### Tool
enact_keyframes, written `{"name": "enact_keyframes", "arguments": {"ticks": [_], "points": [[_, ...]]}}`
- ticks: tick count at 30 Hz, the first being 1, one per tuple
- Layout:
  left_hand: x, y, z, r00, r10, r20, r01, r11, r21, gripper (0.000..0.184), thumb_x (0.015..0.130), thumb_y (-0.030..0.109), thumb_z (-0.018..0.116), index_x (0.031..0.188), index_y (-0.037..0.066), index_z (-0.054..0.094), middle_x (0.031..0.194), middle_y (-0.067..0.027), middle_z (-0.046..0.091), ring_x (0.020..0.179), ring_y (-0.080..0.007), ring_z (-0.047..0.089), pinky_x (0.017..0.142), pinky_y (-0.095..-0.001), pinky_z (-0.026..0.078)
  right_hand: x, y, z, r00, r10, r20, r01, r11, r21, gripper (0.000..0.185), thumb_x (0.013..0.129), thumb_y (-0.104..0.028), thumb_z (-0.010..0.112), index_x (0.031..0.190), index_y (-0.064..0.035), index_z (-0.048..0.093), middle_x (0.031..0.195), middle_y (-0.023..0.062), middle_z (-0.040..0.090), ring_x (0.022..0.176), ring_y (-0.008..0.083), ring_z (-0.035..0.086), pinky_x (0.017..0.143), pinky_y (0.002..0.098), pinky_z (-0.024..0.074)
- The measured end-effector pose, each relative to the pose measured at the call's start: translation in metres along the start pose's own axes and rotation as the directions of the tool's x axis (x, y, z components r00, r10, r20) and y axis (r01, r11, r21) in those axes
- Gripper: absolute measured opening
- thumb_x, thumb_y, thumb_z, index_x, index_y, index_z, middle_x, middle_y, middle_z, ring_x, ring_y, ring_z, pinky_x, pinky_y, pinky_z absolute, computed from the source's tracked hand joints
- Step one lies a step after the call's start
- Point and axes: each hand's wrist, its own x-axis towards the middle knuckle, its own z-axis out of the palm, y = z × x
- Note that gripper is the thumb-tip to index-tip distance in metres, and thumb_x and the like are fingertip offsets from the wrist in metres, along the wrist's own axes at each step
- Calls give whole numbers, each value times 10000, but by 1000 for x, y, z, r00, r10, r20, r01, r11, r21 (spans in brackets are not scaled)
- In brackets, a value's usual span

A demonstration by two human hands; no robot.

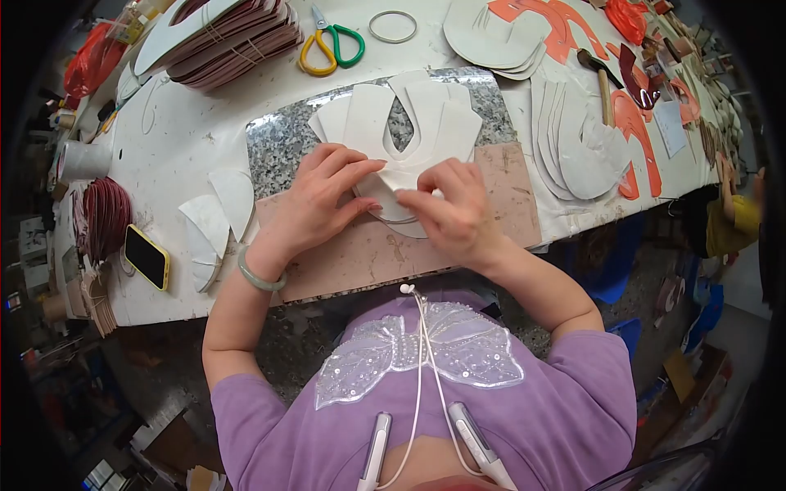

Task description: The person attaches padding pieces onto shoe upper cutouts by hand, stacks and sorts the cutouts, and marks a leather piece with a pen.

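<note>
- White U-shaped pieces (pixel 411 168), fanned at the centre of the frame: likely light, thin and bendable, apt to slide over one another and crease if you press hard.
- Your left hand (pixel 326 195), left of centre: fingertips at the pieces, thumb and index apart; whether it grips, cannot tell.
- Your right hand (pixel 460 211), right of centre: thumb and index pinched together on the pieces.
- Rounded lower end (pixel 393 214): probably your steadiest hold; the arms likely flop.
</note>
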Motion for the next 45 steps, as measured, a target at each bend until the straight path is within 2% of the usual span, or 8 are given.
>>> {"name": "enact_keyframes", "arguments": {"ticks": [4,8,14,18,23,34,38,45], "points": [[-7,3,5,997,-33,-71,29,998,-52,313,746,150,752,1048,97,688,1106,-41,616,1018,-229,533,923,-362,434,-1,-18,-6,999,-34,1,34,992,119,216,720,12,712,902,-103,734,851,27,538,769,183,495,685,307,418],[-14,16,-6,986,152,-74,-145,985,95,309,733,97,737,1037,88,687,977,-34,642,912,-205,569,807,-326,471,2,-12,-26,995,-96,20,81,919,386,259,700,54,695,903,-99,740,858,28,541,804,186,518,671,274,438],[-32,58,12,992,87,-96,-84,996,32,270,759,53,723,1027,71,686,880,-34,647,777,-189,586,667,-277,479,4,23,-64,939,-130,318,-41,877,478,246,705,-21,742,940,-93,737,919,33,574,847,207,548,766,304,465],[-36,61,27,987,-87,-137,58,978,-200,229,794,19,707,1021,50,683,898,-56,650,689,-178,575,583,-253,462,-8,13,-55,965,-40,260,6,991,133,277,723,-57,742,993,-117,733,1026,30,621,927,213,562,845,327,434],[-34,54,31,984,-131,-121,94,958,-270,213,815,10,704,1025,39,683,897,-63,652,690,-170,571,597,-254,465,-21,-13,-34,990,-98,97,99,995,-9,336,707,-63,718,1032,-149,728,1131,19,643,1031,226,551,924,351,381],[-27,49,14,965,-244,98,261,845,-468,204,866,16,668,1069,15,688,877,-42,657,673,-120,550,590,-232,445,-40,-9,-24,999,-42,1,42,999,14,253,692,-101,680,934,-164,714,1159,-13,653,1084,205,539,979,407,307],[-23,39,3,862,-369,347,507,638,-579,197,894,38,640,1081,2,692,832,-28,663,654,-95,528,579,-226,432,-41,-5,-18,998,-65,-14,65,998,-7,310,664,-90,696,955,-180,753,1128,-14,668,1077,222,526,978,394,308],[-22,36,9,869,-393,300,493,634,-596,204,896,54,632,1082,-2,693,785,-21,661,640,-84,512,571,-226,425,-41,-7,-20,999,-52,0,52,999,2,263,683,-81,698,928,-166,743,1117,-17,671,1076,216,527,977,393,310]]}}
